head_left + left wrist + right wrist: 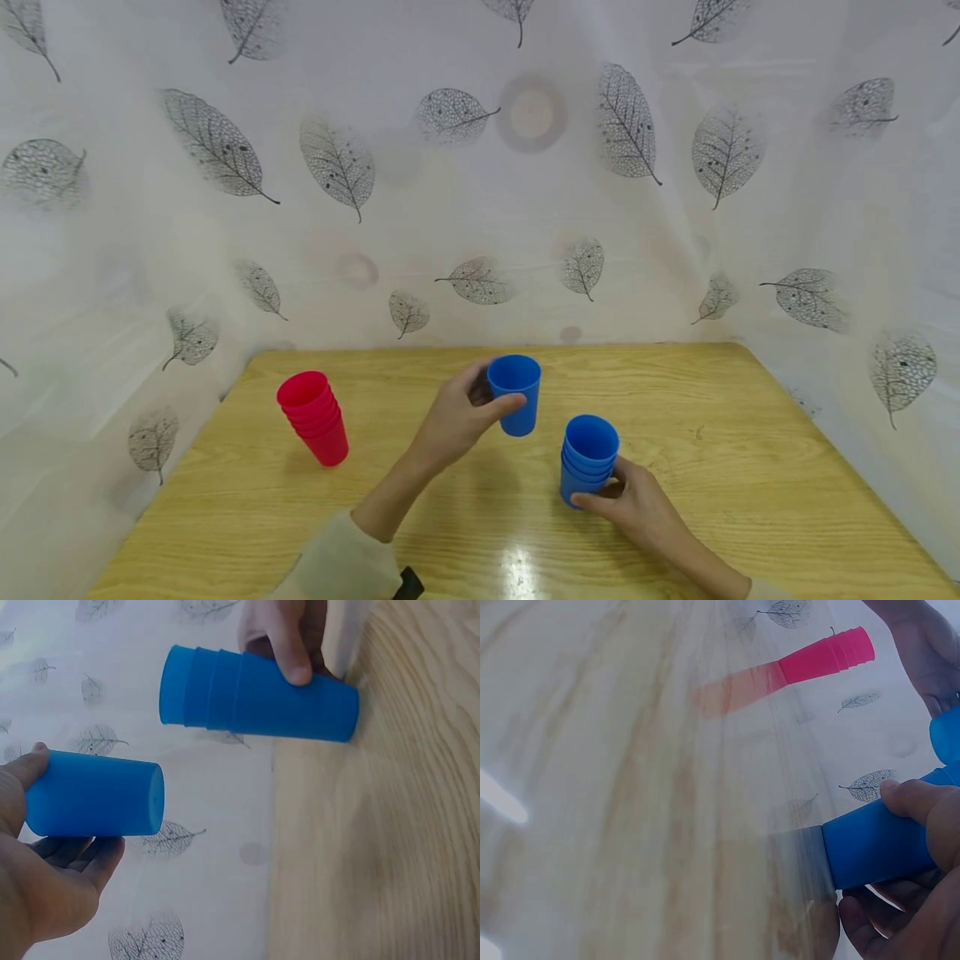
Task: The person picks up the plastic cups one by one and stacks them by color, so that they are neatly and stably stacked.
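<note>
My left hand [457, 417] grips a single blue cup [517, 412] between thumb and fingers, mouth upward, raised above the table. To its right and nearer to me, my right hand [641, 504] holds a stack of several nested blue cups [581, 485] around the lower part. In the left wrist view the single cup [97, 795] is apart from the stack [300, 701], whose rims show as steps. The right wrist view has the stack's base [870, 844] at the tabletop, with its reflection beside it.
A stack of several nested red cups [318, 421] stands on the left side of the wooden table [637, 383]. White sheeting with a leaf print [480, 192] hangs behind the table and along both sides.
</note>
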The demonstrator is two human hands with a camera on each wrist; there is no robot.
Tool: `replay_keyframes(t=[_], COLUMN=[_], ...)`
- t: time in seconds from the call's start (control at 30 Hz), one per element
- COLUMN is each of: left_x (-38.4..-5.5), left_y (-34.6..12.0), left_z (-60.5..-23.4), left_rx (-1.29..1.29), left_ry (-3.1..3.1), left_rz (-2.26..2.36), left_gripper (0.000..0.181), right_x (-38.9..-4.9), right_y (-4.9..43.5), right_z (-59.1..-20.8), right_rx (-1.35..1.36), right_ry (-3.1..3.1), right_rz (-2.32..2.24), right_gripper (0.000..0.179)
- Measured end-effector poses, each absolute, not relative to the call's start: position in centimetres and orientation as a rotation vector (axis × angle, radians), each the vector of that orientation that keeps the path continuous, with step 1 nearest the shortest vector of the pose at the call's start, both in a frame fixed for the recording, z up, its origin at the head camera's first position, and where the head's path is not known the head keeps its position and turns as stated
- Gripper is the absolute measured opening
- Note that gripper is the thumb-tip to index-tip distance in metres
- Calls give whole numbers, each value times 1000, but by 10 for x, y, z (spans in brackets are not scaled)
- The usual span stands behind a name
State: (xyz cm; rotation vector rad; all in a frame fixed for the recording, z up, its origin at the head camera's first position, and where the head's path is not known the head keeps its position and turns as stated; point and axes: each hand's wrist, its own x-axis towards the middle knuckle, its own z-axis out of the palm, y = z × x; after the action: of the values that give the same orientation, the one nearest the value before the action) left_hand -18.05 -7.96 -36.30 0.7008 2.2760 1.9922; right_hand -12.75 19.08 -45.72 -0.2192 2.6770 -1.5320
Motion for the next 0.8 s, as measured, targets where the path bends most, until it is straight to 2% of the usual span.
replay_keyframes(t=[0.43, 0.8], left_x=[-170, -165], left_y=[-51, -32], left_z=[-340, -334], left_rx=[812, 862], left_ry=[2197, 2115], left_rz=[2012, 2015], left_gripper=[58, 58], right_x=[-127, -128], right_y=[192, 193], right_z=[-457, -458], right_rx=[-236, -273], right_ry=[2668, 2651], right_rz=[-1531, -1555], right_gripper=[58, 56])
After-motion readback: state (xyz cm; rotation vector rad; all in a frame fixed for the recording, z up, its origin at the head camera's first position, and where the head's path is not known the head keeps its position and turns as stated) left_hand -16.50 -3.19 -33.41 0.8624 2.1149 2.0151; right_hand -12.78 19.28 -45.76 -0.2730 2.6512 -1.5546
